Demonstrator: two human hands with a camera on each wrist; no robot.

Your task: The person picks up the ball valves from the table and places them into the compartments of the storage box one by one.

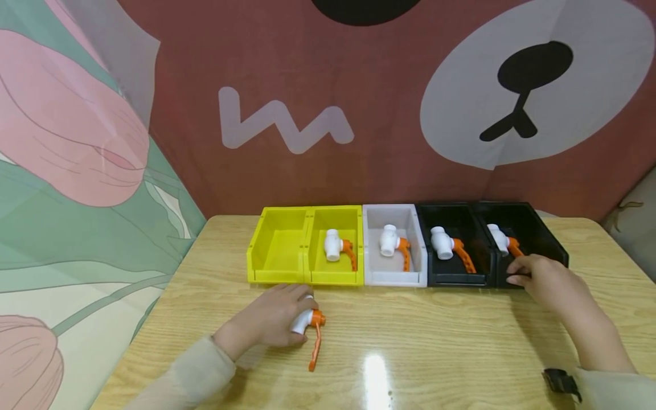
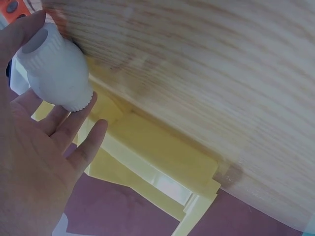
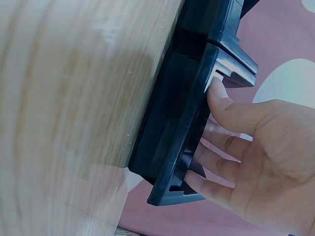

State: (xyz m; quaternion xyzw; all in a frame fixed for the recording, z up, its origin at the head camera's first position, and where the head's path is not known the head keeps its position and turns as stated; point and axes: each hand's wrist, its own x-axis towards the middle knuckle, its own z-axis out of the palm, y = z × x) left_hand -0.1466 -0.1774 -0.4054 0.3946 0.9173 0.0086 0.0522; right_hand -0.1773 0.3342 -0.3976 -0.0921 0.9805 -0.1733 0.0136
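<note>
My left hand [image 1: 279, 316] holds a white ball valve [image 2: 61, 69] with an orange lever handle [image 1: 316, 344], low over the table in front of the yellow bins. Its fingers curl round the white body, and the handle points toward me. At the rightmost black bin [image 1: 543, 239], my right hand [image 1: 553, 285] reaches over the front lip. Its fingertips meet the orange handle of another white ball valve [image 1: 497, 239] lying inside and hide the handle's end. The right wrist view shows thumb and fingers inside the bin, but whether they pinch the handle is hidden.
Two yellow bins [image 1: 309, 273], a light grey bin [image 1: 394, 279] and two black bins stand in one row. Single valves lie in the right yellow bin, the grey bin and the left black bin. Behind the row hangs a printed cloth [image 1: 307, 176].
</note>
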